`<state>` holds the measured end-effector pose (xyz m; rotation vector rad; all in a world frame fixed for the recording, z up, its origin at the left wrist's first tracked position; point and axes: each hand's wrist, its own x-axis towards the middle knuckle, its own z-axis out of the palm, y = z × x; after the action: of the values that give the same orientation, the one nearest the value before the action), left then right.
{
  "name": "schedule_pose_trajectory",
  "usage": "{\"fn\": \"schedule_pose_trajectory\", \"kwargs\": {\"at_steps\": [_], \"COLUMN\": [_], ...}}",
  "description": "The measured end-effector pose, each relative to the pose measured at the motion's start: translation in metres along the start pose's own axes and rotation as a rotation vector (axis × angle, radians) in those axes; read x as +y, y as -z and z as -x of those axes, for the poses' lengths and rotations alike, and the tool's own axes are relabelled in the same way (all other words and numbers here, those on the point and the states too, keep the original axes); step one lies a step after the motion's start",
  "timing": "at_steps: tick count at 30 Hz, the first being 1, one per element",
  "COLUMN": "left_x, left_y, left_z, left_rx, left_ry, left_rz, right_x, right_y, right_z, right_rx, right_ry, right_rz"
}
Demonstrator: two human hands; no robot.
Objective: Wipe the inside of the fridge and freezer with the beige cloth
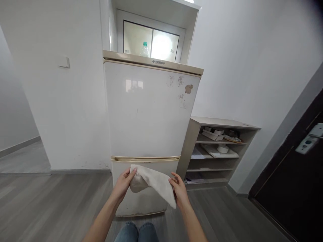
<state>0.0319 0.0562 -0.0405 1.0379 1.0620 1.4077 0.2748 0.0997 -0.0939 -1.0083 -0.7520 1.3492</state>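
Both of my hands hold a cream-white cloth (153,183) in front of the lower door of a white fridge (148,114). My left hand (125,183) grips the cloth's bunched left end, fingers closed around it. My right hand (179,189) pinches the cloth's right edge, where a corner hangs down. The cloth is stretched between the hands, just below the seam between the fridge's upper and lower doors. The upper door has brown stains near its top right corner.
A clear plastic bottle (144,49) with a green cap stands on top of the fridge, before a window. A low open shelf unit (217,151) with papers and small items stands right of the fridge. A dark door (297,181) with a handle is at far right. The floor is grey wood.
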Motion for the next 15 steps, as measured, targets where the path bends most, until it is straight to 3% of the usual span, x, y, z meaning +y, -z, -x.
{"fn": "schedule_pose_trajectory", "kwargs": {"at_steps": [5,10,12,15], "left_x": [0.025,0.036,0.036,0.035], "left_y": [-0.002,0.000,0.010,0.032], "left_z": [-0.017,-0.022,-0.027,-0.034], "left_rx": [-0.075,-0.070,-0.003,0.229], "left_ry": [-0.018,-0.086,-0.114,-0.178], "left_rz": [-0.038,-0.099,-0.240,-0.485], "right_x": [-0.008,0.022,0.029,0.020], "right_y": [-0.005,-0.014,-0.017,-0.018], "right_z": [-0.024,-0.021,-0.023,-0.032], "right_rx": [0.030,-0.159,-0.208,-0.137], "right_ry": [0.015,-0.234,-0.223,-0.044], "right_rz": [-0.125,-0.161,-0.122,-0.103]}}
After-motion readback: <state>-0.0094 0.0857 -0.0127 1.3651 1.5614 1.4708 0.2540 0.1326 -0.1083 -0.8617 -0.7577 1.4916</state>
